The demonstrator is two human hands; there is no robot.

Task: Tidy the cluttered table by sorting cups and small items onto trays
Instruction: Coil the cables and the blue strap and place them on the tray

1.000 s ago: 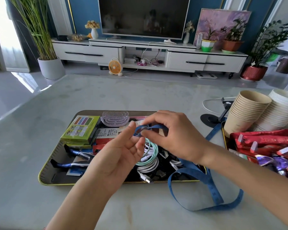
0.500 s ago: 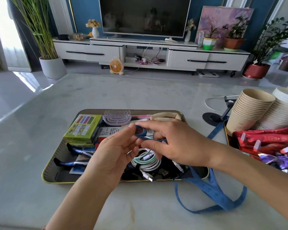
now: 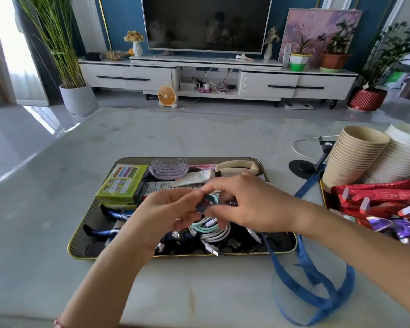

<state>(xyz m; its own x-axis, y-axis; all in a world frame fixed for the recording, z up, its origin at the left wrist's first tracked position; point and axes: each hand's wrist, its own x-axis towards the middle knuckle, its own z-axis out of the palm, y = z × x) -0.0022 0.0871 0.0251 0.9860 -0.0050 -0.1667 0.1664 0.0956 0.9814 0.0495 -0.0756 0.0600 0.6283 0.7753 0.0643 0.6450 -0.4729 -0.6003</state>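
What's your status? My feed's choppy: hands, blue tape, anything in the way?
Both left hand and right hand pinch blue tape, rolled end, above tray. Tail trails loose over tray edge onto table. In the way: coiled cables beneath hands.

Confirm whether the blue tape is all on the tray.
No: most of the tape loops on the table outside the tray.

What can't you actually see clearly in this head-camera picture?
Head view only:
- Rolled end of the blue tape: blurred and covered by the left hand and right hand; markings unreadable.
- Middle of the tray: hidden by both hands.
- White cup stack: cut off by the right edge.
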